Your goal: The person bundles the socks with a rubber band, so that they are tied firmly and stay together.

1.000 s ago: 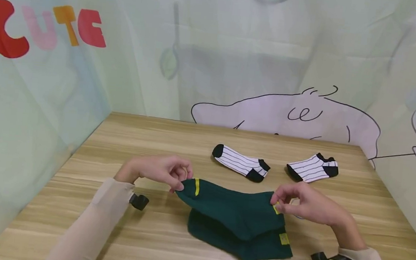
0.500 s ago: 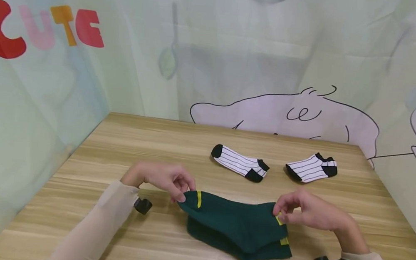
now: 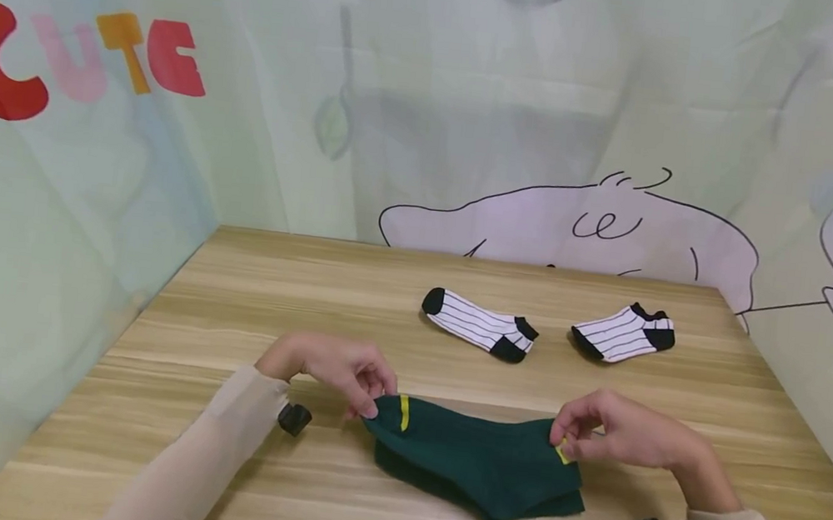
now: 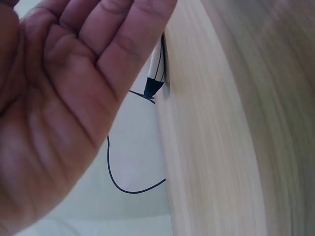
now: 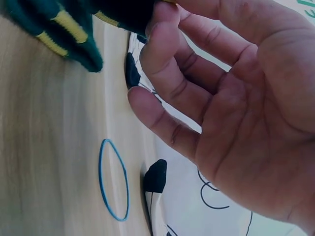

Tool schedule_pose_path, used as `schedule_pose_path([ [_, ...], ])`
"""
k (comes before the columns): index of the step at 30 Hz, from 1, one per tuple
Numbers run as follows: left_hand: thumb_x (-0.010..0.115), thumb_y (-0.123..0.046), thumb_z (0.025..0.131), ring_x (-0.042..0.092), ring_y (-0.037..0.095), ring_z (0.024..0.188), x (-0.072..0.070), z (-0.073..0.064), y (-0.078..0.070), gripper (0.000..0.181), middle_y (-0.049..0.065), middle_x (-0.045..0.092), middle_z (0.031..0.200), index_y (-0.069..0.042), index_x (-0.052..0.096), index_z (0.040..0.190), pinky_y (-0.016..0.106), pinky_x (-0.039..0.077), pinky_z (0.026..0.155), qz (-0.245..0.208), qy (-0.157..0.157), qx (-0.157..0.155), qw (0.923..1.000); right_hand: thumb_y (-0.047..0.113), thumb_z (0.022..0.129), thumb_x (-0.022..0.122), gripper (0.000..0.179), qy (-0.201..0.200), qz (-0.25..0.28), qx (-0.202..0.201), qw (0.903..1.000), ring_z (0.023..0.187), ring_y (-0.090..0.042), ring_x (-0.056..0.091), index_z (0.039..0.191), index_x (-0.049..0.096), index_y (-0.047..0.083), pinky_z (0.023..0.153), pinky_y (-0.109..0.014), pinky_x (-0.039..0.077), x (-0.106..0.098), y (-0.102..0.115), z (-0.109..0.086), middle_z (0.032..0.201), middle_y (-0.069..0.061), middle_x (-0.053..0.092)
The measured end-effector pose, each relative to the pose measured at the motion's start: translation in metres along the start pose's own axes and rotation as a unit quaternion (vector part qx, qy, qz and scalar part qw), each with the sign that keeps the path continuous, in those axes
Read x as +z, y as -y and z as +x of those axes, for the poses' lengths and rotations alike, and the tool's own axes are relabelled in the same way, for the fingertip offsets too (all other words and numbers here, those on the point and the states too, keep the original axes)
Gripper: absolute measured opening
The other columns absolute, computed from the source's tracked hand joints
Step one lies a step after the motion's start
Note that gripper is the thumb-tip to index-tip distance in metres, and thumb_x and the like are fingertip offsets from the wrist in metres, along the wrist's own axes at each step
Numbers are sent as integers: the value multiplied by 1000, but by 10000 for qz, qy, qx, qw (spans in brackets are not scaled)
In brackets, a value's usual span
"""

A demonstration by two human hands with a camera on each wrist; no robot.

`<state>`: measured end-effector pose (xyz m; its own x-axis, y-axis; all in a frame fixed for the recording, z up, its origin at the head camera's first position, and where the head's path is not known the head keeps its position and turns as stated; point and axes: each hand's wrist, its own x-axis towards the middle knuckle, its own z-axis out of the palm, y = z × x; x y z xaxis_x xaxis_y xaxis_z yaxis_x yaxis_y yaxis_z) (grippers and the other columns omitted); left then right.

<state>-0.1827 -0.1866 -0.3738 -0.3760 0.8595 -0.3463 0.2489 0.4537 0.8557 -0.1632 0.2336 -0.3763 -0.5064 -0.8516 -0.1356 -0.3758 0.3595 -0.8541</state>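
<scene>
Hands [image 3: 345, 374] [image 3: 622, 430] pinching each end, green sock [image 3: 477, 452] between, second sock [image 3: 568, 504] beneath

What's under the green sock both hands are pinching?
A second green sock shows past the lower edge of the upper sock; most of it is covered, and whatever lies beneath it is hidden.

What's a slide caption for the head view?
Left hand and right hand pinch a green sock over a second green sock, two striped socks beyond.
</scene>
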Motion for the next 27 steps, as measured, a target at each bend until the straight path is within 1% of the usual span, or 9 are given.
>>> schedule_pose_path([
  [3,69,-4,93,65,43,68,1,2,1,12,-1,65,71,-5,70,105,30,56,70,52,21,-63,10000,8,95,66,9,46,63,52,10000,78,-13,62,103,70,9,72,-27,53,1,-2,1,89,-2,70],
  [5,69,-4,93,67,35,66,2,4,1,12,-1,66,71,-6,70,104,28,55,70,76,38,-108,9999,8,94,66,9,72,87,79,9999,77,-12,62,102,70,9,72,-26,53,2,-5,0,89,-2,70],
  [9,69,-4,93,66,20,63,4,6,3,11,-1,66,72,-7,72,104,28,55,69,58,110,-198,9997,8,94,67,9,154,174,164,9996,76,-11,61,102,71,9,71,-26,52,4,-9,1,88,-1,69],
  [11,68,-3,93,65,16,62,5,7,3,11,-1,67,72,-7,72,103,28,54,68,43,140,-226,9996,8,94,67,9,208,239,195,9993,75,-9,61,101,71,8,70,-25,52,5,-11,2,87,0,69],
  [17,68,-2,93,65,14,61,7,10,5,2,0,65,71,-1,69,94,27,54,65,-68,241,-279,9993,6,92,68,9,332,293,260,9987,72,-5,58,100,70,6,65,-21,50,8,-16,6,84,1,70],
  [20,67,-2,94,66,14,62,8,12,6,7,1,65,71,-1,65,88,25,53,65,-89,332,-330,9989,6,91,69,9,371,298,445,9979,72,-5,58,100,70,7,65,-21,49,10,-18,6,84,1,69],
  [24,66,-2,95,66,14,63,7,14,5,7,1,67,72,-6,66,89,22,52,68,-41,387,-385,9985,4,91,68,9,388,389,656,9963,74,-8,58,100,69,5,66,-21,49,11,-18,6,85,0,68],
  [27,66,-3,95,66,14,64,6,15,5,5,2,68,73,-8,68,96,22,51,71,-53,400,-444,9982,3,90,68,9,396,352,671,9963,73,-8,58,99,68,5,65,-22,49,10,-17,5,85,1,67],
])
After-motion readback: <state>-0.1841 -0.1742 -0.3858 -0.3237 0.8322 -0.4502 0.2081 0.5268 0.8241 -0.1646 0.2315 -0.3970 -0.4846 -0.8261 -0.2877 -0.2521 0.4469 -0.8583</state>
